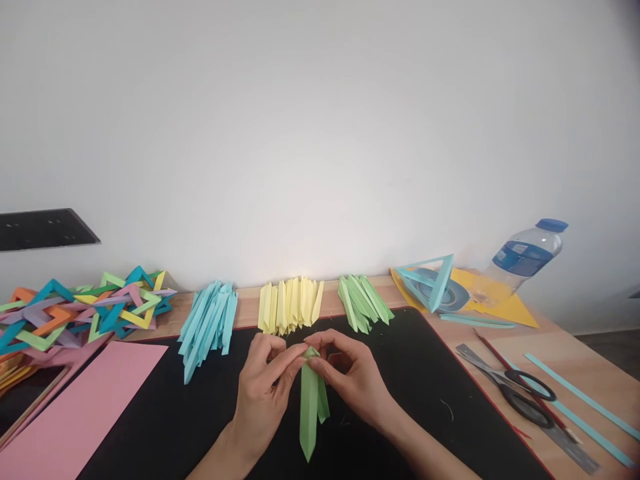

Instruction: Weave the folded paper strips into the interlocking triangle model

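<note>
Between my two hands hangs a folded green paper strip (309, 410), bent at the top so that two pointed legs point down toward me. My left hand (265, 380) pinches the bend from the left with thumb and forefinger. From the right, my right hand (350, 373) pinches the same bend with its fingertips. The fold itself is partly covered by the fingers. Just beyond the hands lie a pile of folded yellow strips (291, 305) and a pile of green strips (364, 303). Farther left is a pile of folded blue strips (210, 323).
Under the hands lies a black mat (400, 373). Interlocked coloured paper stars (125, 303) and pink paper (95, 407) are at left. At right are scissors (525, 397), a pencil (493, 347), a metal ruler (575, 453), a blue paper triangle (440, 283) and a tilted-looking water bottle (525, 257).
</note>
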Available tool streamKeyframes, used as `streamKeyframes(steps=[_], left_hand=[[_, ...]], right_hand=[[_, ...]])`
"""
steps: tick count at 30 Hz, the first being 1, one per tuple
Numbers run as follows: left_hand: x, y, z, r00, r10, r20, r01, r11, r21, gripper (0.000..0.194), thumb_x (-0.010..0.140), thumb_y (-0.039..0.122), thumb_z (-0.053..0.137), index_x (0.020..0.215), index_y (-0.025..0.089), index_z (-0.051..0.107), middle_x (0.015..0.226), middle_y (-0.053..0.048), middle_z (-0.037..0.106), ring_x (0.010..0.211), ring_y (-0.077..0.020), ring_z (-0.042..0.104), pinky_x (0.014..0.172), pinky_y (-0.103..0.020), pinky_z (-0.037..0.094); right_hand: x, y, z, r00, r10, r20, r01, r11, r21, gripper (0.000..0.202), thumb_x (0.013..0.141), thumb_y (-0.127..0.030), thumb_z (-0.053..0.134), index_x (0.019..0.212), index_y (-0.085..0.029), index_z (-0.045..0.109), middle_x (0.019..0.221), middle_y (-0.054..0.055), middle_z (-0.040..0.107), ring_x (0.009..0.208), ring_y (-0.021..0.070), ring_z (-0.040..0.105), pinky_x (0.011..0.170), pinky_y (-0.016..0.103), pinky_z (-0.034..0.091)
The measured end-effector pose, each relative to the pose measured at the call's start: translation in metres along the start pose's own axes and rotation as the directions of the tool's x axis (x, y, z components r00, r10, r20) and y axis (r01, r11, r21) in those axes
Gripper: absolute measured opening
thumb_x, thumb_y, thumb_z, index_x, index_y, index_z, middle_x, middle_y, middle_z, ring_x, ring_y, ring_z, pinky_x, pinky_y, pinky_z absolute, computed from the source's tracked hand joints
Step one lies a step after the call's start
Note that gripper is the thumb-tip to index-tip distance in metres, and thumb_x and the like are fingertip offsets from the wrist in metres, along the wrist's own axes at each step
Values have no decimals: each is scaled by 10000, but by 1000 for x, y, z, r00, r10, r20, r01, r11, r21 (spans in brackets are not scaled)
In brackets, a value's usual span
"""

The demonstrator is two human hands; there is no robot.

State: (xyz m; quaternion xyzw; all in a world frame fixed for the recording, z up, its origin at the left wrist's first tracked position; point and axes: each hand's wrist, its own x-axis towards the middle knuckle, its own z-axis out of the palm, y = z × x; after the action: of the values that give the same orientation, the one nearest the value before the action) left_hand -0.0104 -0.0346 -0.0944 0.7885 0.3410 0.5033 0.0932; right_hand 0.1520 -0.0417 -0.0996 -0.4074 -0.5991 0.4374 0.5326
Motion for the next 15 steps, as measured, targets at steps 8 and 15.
streamKeyframes(steps=[8, 15], left_hand=[[-8, 7, 4, 991, -61, 122, 49, 993, 105, 419, 839, 287, 615, 1253, 243, 572, 712, -20, 575, 590, -140, 524, 536, -236, 454], [-6, 12, 7, 859, -484, 167, 507, 848, -154, 353, 762, 303, 680, 1096, 187, 701, 665, -24, 668, 505, -122, 505, 458, -219, 423]], right_hand=[[-3, 4, 2, 978, -157, -134, 147, 985, -85, 121, 770, -189, 644, 884, -191, 684, 740, 19, 610, 623, 120, 544, 520, 209, 459], [-1, 11, 3, 968, -217, -129, 205, 974, -96, 115, 768, -228, 672, 877, -200, 695, 786, 36, 625, 621, 128, 551, 503, 222, 465]])
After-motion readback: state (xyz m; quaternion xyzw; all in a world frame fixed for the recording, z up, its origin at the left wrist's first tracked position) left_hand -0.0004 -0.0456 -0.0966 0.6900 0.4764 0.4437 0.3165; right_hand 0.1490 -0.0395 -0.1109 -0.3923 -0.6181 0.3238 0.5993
